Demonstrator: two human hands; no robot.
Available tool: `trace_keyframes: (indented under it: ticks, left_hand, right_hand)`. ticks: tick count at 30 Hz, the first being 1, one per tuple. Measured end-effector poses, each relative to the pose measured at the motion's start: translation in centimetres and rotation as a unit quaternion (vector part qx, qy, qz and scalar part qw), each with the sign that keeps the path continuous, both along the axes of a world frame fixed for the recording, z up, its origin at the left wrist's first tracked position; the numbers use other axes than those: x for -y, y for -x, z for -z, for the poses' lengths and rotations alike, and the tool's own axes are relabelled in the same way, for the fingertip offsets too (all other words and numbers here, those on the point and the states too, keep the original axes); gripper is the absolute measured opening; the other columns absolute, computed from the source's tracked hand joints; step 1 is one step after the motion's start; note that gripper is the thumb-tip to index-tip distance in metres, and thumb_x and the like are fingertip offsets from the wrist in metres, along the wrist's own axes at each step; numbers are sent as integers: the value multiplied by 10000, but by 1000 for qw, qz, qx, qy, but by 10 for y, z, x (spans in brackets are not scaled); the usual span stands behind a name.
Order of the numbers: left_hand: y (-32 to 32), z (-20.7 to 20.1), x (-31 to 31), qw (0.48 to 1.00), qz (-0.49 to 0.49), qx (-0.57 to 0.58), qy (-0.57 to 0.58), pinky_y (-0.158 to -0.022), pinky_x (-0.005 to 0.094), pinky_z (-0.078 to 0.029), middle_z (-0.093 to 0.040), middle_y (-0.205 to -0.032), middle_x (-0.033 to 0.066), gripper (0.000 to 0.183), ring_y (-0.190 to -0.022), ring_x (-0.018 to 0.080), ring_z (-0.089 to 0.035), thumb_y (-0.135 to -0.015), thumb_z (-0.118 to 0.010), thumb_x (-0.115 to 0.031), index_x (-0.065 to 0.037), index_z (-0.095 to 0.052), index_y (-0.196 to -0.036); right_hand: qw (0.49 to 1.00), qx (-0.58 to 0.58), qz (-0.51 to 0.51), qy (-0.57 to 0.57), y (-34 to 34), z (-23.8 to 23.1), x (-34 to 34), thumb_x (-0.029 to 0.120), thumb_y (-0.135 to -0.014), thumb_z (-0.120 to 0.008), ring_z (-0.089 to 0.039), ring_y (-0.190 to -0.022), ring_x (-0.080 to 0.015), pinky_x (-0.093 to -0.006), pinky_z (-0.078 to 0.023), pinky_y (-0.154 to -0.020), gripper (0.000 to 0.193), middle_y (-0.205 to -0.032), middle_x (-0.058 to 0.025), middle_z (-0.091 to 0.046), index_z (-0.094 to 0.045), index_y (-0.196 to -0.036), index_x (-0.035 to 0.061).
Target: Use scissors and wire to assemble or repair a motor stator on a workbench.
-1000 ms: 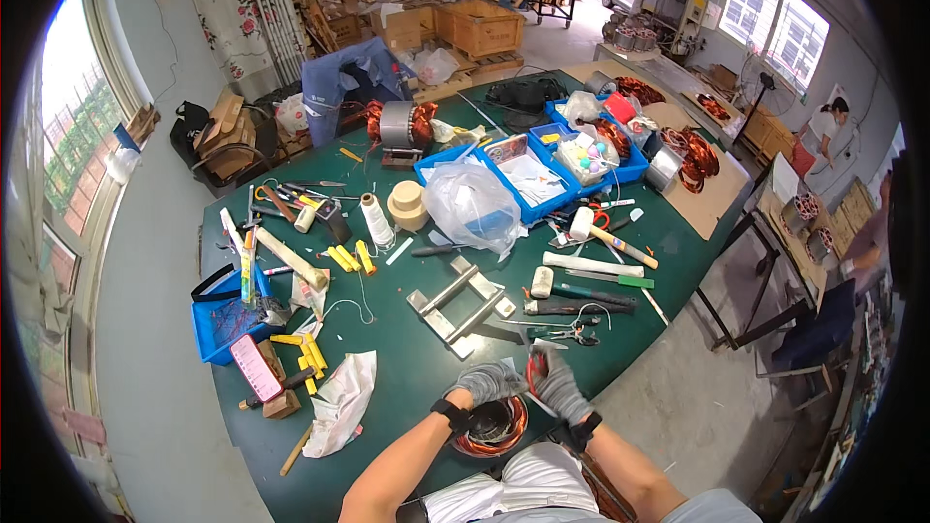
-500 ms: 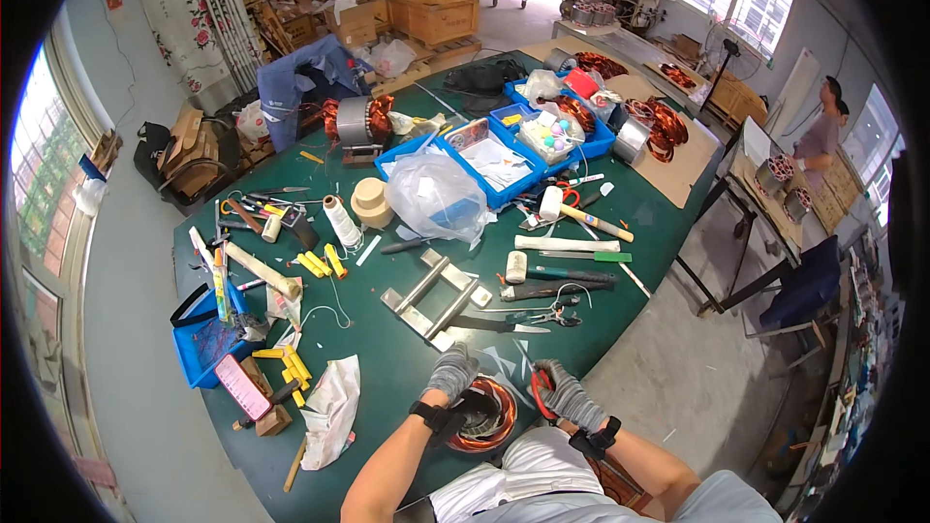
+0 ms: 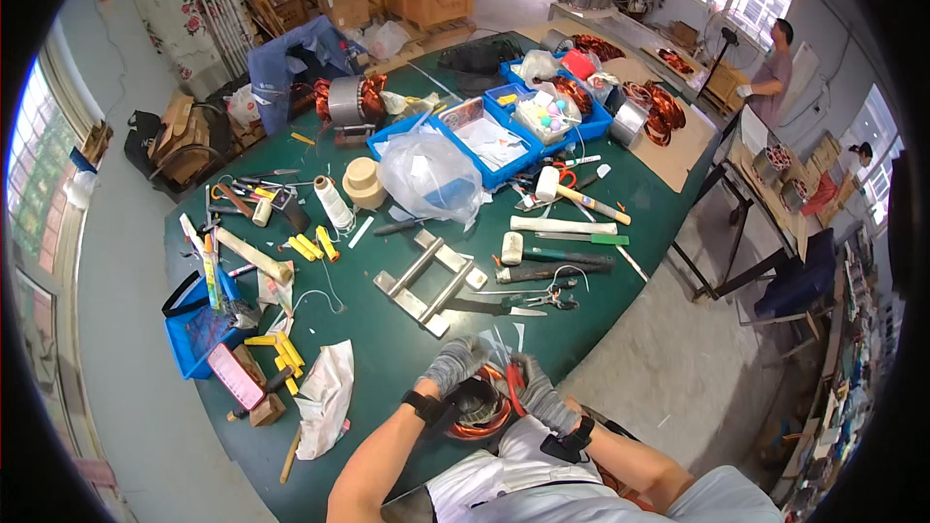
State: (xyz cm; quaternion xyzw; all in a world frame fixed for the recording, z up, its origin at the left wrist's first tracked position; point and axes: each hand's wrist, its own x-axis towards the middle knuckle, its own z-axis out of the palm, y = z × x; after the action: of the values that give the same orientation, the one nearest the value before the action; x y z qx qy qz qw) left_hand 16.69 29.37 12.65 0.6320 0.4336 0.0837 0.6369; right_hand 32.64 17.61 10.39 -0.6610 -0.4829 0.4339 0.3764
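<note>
Close against my body, a motor stator with copper windings [image 3: 481,423] rests at the table's near edge. My left hand [image 3: 457,365], in a grey glove, is closed at its far left side, with the fingertips near some pale slips; what they hold is hidden. My right hand [image 3: 544,397], gloved too, grips red-handled scissors [image 3: 514,389] over the winding's right side. Their blades point away from me, toward the left hand's fingers. Beyond lies a metal frame [image 3: 423,283] with two bars.
Pliers [image 3: 556,298], a knife and several mallets lie on the right. Blue bins [image 3: 489,140], a plastic bag [image 3: 426,179] and another wound stator [image 3: 347,102] stand farther back. On the left are a phone [image 3: 235,376], yellow rolls and a white cloth [image 3: 325,397]. Two people are at far right.
My right hand has moved left with the scissors, bringing them over the winding and close to my left hand. The left hand has shifted slightly. A second person at far right shows more.
</note>
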Motion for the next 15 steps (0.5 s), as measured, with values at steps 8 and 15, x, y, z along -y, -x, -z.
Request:
trace_keyframes:
  ticks: [8, 15]
  left_hand:
    - [0, 4, 2, 993, 0, -34, -113, -662, 359, -479, -566, -825, 171, 248, -676, 247, -565, -864, -524, -244, -37, -567, -994]
    - [-5, -14, -20, 987, 142, -9, -71, -758, 317, -466, -639, -856, 107, 334, -786, 196, -599, -800, -604, -344, -54, -647, -959]
  right_hand:
    - [998, 34, -59, -12, -5, -29, -6, 257, -774, -699, -491, -948, -172, -296, -418, -833, 542, -1039, -113, -507, -412, -1169, 21]
    - [993, -117, 5, -9, -5, 1, -9, 149, -756, -702, -486, -850, -119, -257, -446, -761, 605, -962, -57, -497, -337, -1222, 27]
